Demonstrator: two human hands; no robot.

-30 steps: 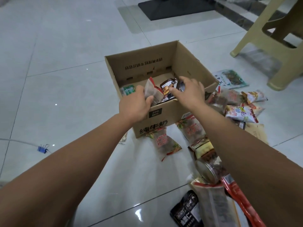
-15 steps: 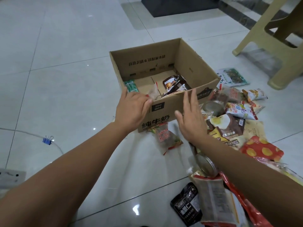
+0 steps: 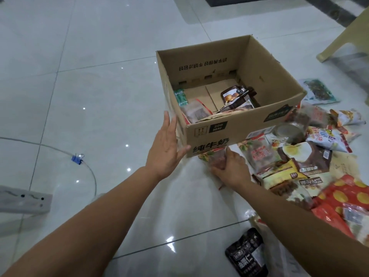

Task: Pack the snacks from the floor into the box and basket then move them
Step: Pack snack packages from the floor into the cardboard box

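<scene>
Head camera looks down at a shiny white tiled floor (image 3: 95,80). A brown cardboard box (image 3: 251,124) stands open in the middle. Inside it lie a few snacks: a green packet (image 3: 180,96) by the left wall, a clear packet with a red edge (image 3: 194,111) near the front, and a dark packet with a picture of round buns (image 3: 232,95) toward the right.

The left hand (image 3: 166,148) is flat, with straight fingers close together, right beside the near left corner of the box. Its thumb reaches the front wall, but I cannot tell if it pushes.

The right hand (image 3: 229,168) is low on the floor, just in front of the box. Its fingers curl around a clear snack bag (image 3: 216,156) with reddish bits inside.

More snacks lie in a big pile (image 3: 299,156) on the floor to the right of the box. A jar with a shiny lid (image 3: 287,130) lies on its side there, and a red bag with yellow spots (image 3: 347,194) is nearer. A black packet (image 3: 246,254) lies alone, close to the bottom edge.

On the left, a blue clip (image 3: 76,158) sits on a thin white cable (image 3: 91,174). A tan chair leg (image 3: 339,41) shows far right.
</scene>
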